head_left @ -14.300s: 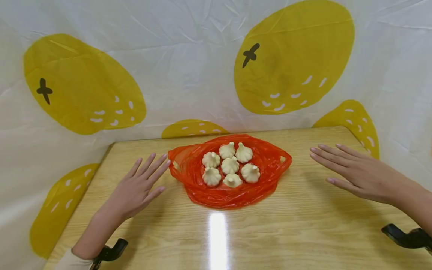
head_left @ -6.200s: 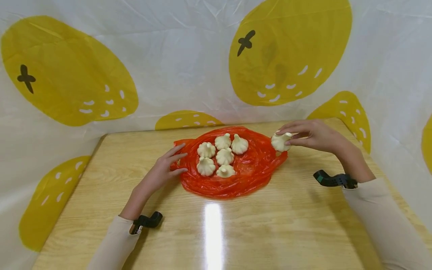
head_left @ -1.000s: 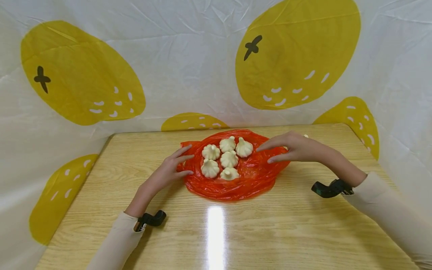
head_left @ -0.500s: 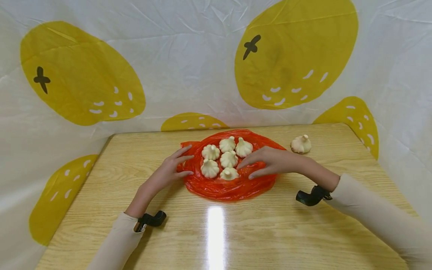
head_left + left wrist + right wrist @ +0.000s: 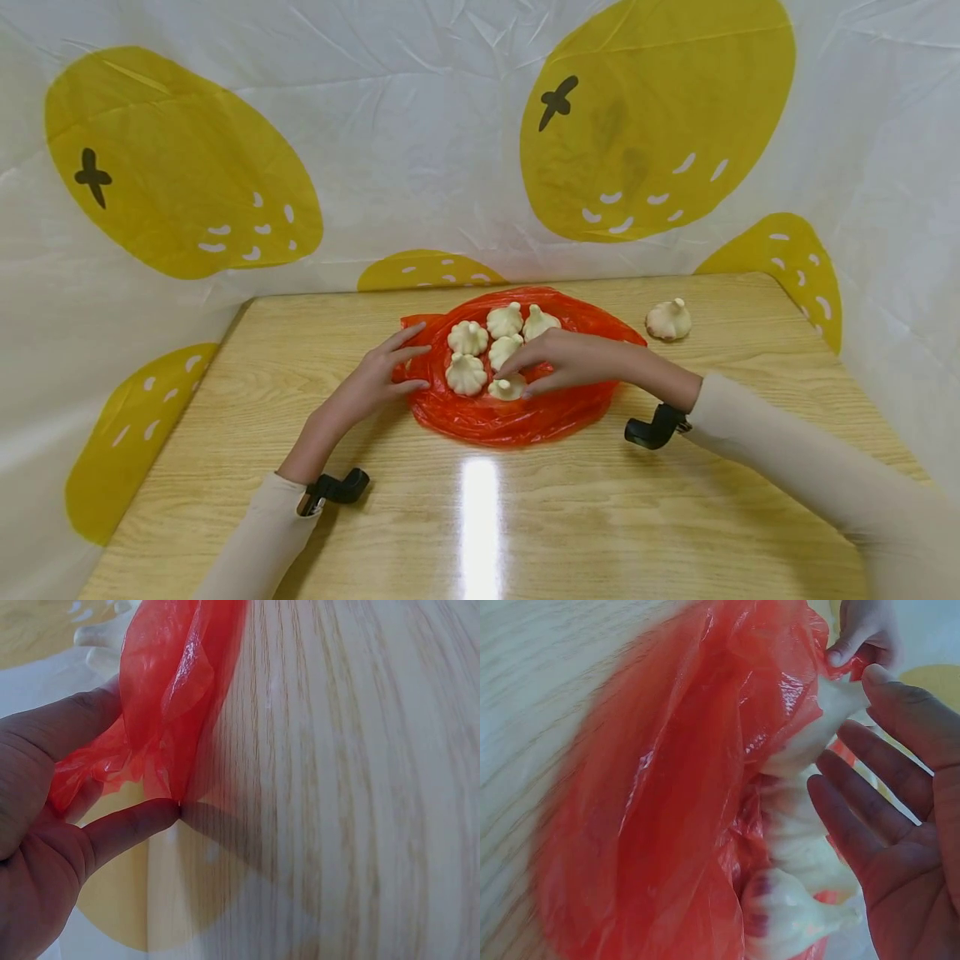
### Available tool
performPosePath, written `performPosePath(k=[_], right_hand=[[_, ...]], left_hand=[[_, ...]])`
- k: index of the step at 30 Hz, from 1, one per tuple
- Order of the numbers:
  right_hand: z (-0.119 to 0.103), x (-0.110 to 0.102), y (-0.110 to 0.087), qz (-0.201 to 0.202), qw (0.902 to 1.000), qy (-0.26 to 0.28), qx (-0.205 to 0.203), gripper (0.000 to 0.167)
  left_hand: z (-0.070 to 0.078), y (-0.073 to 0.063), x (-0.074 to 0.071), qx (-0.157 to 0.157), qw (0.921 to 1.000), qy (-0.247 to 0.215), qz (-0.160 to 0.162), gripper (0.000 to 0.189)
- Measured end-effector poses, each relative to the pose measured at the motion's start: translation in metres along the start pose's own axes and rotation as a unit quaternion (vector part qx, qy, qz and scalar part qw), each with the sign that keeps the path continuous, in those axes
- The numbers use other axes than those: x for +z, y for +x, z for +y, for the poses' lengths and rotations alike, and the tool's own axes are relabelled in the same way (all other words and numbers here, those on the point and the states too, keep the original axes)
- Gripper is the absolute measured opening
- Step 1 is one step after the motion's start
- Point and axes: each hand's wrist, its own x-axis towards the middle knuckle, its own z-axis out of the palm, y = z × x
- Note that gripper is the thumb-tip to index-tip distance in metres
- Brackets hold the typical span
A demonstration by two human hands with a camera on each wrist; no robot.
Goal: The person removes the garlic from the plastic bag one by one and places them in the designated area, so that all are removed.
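A red plastic bag (image 5: 517,425), its mouth spread wide, holds several pale garlic bulbs (image 5: 466,374) on the table. My left hand (image 5: 371,379) is at the bag's left end; in the left wrist view the red film (image 5: 169,690) passes between the thumb and fingers. Over the bag, my right hand (image 5: 566,358) reaches in from the right, thumb and fingers apart around the front garlic bulb (image 5: 504,388). The right wrist view has the thumb beside that bulb's stem (image 5: 844,697), with the other fingers extended and not closed on it. The hand partly covers neighbouring bulbs.
One garlic bulb (image 5: 668,320) sits on the wooden table (image 5: 360,542) to the right of the bag, near the back. Behind the table hangs a white cloth (image 5: 420,150) printed with yellow fruit. Black wrist devices (image 5: 656,427) are on both wrists.
A bulb has been taken from the bag's right side and set on the table at right. Over the last second my right hand moved left, from beside that bulb to the bag's front bulb.
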Motion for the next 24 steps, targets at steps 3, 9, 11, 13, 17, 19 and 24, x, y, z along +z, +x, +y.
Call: performPosePath(k=[3,9,11,13,17,19,24], right_hand=[[0.002,0.002,0.007,-0.005,0.9999,0.008,0.005,0.038],[0.005,0.005,0.018,-0.017,0.9994,0.029,0.002,0.034],[0.006,0.005,0.021,-0.02,0.9993,0.031,0.002,0.033],[0.006,0.005,0.022,-0.022,0.9993,0.029,0.005,0.031],[0.008,0.003,0.024,-0.024,0.9993,0.027,0.004,0.03],[0.008,0.002,0.024,-0.024,0.9992,0.032,-0.001,0.03],[0.006,-0.006,0.021,-0.015,0.9987,0.046,-0.017,0.03]], left_hand=[[0.0,-0.001,0.0,-0.002,1.0,0.002,-0.002,0.053],[0.0,-0.001,-0.001,-0.006,1.0,0.002,-0.005,0.054],[-0.001,-0.001,-0.001,-0.008,1.0,0.001,-0.006,0.053],[-0.001,-0.001,-0.001,-0.009,0.9999,0.001,-0.006,0.053],[-0.001,-0.001,-0.001,-0.008,1.0,0.0,-0.004,0.054],[-0.001,-0.001,-0.002,-0.007,1.0,0.0,-0.004,0.054],[0.0,-0.001,-0.002,-0.01,0.9999,-0.001,-0.007,0.053]])
